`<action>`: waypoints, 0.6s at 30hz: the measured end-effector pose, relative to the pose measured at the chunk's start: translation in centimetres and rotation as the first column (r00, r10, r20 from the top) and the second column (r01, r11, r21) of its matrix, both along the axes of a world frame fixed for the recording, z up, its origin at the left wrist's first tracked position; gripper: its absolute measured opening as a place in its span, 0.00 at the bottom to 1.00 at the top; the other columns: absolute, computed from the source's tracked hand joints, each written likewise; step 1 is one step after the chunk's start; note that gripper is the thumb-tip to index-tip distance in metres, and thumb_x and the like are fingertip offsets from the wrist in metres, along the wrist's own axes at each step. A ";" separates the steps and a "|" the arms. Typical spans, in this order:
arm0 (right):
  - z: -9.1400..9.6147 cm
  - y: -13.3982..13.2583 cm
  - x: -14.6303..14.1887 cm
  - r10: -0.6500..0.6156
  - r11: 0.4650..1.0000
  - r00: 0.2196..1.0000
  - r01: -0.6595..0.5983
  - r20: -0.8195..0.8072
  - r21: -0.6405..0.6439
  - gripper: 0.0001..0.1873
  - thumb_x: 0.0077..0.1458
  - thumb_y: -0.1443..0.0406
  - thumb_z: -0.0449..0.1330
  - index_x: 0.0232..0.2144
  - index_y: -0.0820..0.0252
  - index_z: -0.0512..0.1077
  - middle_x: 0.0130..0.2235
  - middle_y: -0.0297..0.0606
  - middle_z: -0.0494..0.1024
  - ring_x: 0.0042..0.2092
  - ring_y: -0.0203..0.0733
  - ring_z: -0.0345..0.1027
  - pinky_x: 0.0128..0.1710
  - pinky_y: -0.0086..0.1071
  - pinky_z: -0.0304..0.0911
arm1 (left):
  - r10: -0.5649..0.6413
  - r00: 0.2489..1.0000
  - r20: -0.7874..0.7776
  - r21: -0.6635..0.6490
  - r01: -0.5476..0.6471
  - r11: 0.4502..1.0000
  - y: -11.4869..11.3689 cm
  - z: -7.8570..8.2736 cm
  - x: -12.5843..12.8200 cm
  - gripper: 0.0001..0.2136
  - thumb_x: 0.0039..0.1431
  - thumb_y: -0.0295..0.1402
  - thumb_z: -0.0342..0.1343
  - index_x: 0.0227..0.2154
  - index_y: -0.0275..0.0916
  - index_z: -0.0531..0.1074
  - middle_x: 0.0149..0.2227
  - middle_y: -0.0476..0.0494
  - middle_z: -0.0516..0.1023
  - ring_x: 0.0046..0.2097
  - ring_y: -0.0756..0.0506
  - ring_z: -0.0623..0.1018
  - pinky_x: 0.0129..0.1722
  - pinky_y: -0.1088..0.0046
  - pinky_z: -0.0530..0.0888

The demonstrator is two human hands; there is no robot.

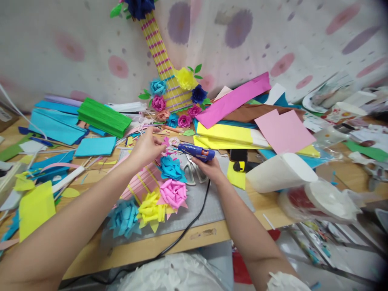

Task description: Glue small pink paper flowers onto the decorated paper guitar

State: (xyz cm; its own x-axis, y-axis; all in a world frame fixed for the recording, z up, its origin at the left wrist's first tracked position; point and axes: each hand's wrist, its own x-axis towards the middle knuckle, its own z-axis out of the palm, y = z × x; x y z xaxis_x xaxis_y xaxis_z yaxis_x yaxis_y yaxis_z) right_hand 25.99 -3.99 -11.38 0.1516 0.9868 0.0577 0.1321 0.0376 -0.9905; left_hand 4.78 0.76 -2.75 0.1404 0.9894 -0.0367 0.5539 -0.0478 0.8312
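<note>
My right hand (pixel 209 166) is wrapped round a blue glue gun (pixel 197 151), its nozzle pointing left. Close to the nozzle, my left hand (pixel 147 148) has its fingers curled together; whatever is between them is too small to make out. Beneath my hands lies a pink paper piece with yellow strips (pixel 144 182). Along its right and lower edge sit crepe paper flowers: a blue one (pixel 172 169), a pink one (pixel 174 193), a yellow one (pixel 151 208) and another blue one (pixel 125 217). Scissors (pixel 191 173) lie partly under the glue gun on a grey cutting mat (pixel 194 212).
A flower-decorated yellow paper guitar (pixel 165 66) leans at the back. Crepe paper covers both sides, including a green stack (pixel 104 117) and a magenta sheet (pixel 235 99). A white roll (pixel 281 171) and utility knife (pixel 242 166) lie right. The black cord (pixel 194 220) crosses the table's front edge.
</note>
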 end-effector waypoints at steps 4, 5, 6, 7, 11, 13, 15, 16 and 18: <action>0.1 0.0 0.0 0.054 0.997 0.998 -0.055 0.029 0.047 0.21 0.40 0.53 0.67 0.36 0.57 0.79 0.35 0.35 0.81 0.38 0.45 0.74 0.41 0.40 0.70 | 0.008 0.999 -0.033 0.018 -0.007 1.000 0.1 -0.1 0.2 0.26 0.44 0.30 0.61 0.47 0.43 0.59 0.26 0.55 0.75 0.28 0.46 0.78 0.27 0.74 0.71; 0.1 0.0 0.0 0.062 0.996 0.997 -0.064 0.034 0.054 0.20 0.40 0.53 0.67 0.36 0.57 0.79 0.35 0.35 0.81 0.38 0.45 0.74 0.41 0.40 0.70 | 0.008 0.999 -0.038 0.018 -0.007 1.000 0.1 -0.1 0.3 0.26 0.44 0.30 0.61 0.48 0.43 0.59 0.26 0.55 0.75 0.28 0.46 0.78 0.27 0.74 0.71; 0.0 0.0 -0.1 0.067 0.996 0.997 -0.069 0.036 0.059 0.20 0.41 0.53 0.66 0.36 0.57 0.79 0.35 0.35 0.81 0.38 0.46 0.74 0.41 0.39 0.70 | 0.006 0.999 -0.042 0.016 -0.005 1.000 0.1 -0.1 0.3 0.26 0.44 0.31 0.61 0.48 0.43 0.59 0.26 0.55 0.74 0.28 0.47 0.78 0.26 0.74 0.70; 0.0 0.0 -0.1 0.068 0.996 0.997 -0.070 0.036 0.060 0.20 0.41 0.53 0.66 0.36 0.57 0.79 0.35 0.35 0.81 0.38 0.46 0.74 0.41 0.39 0.70 | 0.004 0.999 -0.045 0.014 -0.003 1.000 0.1 -0.1 0.3 0.27 0.44 0.31 0.61 0.48 0.42 0.58 0.26 0.55 0.74 0.28 0.47 0.78 0.26 0.75 0.70; -0.1 0.0 -0.2 0.057 0.997 0.998 -0.059 0.033 0.057 0.20 0.41 0.53 0.66 0.35 0.58 0.79 0.34 0.35 0.81 0.37 0.46 0.74 0.41 0.39 0.70 | -0.005 0.999 -0.048 -0.013 0.004 1.000 0.0 0.0 0.4 0.26 0.45 0.31 0.60 0.48 0.42 0.58 0.27 0.55 0.74 0.26 0.48 0.77 0.23 0.76 0.69; -0.1 0.0 -0.1 0.052 0.997 0.998 -0.054 0.038 0.059 0.19 0.41 0.53 0.66 0.35 0.57 0.79 0.34 0.35 0.81 0.37 0.46 0.74 0.41 0.39 0.70 | -0.003 0.998 -0.058 -0.012 0.002 1.000 0.0 0.1 0.5 0.26 0.45 0.31 0.60 0.48 0.42 0.58 0.27 0.55 0.74 0.26 0.48 0.77 0.22 0.76 0.69; 0.0 0.0 -0.1 0.050 0.997 0.998 -0.052 0.037 0.062 0.19 0.41 0.53 0.66 0.35 0.57 0.79 0.34 0.35 0.81 0.37 0.45 0.74 0.42 0.39 0.70 | -0.003 0.998 -0.064 -0.012 0.002 1.000 -0.1 0.3 0.6 0.26 0.46 0.32 0.60 0.48 0.42 0.58 0.26 0.55 0.74 0.25 0.48 0.77 0.21 0.76 0.68; 0.0 0.0 -0.1 0.050 0.997 0.998 -0.052 0.036 0.062 0.19 0.41 0.53 0.66 0.36 0.57 0.79 0.34 0.35 0.81 0.37 0.45 0.74 0.42 0.39 0.70 | -0.004 0.998 -0.059 -0.021 0.003 1.000 -0.1 0.3 0.7 0.26 0.46 0.32 0.60 0.48 0.41 0.57 0.27 0.55 0.74 0.25 0.48 0.77 0.21 0.76 0.68; 0.0 0.0 0.0 0.053 0.997 0.998 -0.055 0.031 0.062 0.19 0.42 0.53 0.66 0.36 0.57 0.79 0.34 0.35 0.81 0.37 0.45 0.74 0.42 0.39 0.70 | -0.006 0.999 -0.039 -0.048 0.004 0.999 -0.1 0.4 0.7 0.26 0.47 0.32 0.60 0.49 0.41 0.57 0.27 0.55 0.74 0.24 0.48 0.77 0.21 0.76 0.68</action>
State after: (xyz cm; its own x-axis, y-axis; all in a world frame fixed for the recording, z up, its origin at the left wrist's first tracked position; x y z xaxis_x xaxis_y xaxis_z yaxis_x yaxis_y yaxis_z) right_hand 25.98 -4.00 -11.34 0.0954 0.9877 0.1239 0.1574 0.1080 -0.9816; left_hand 5.50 0.63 -2.39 0.1431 0.9857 -0.0891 0.5856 -0.0117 0.8105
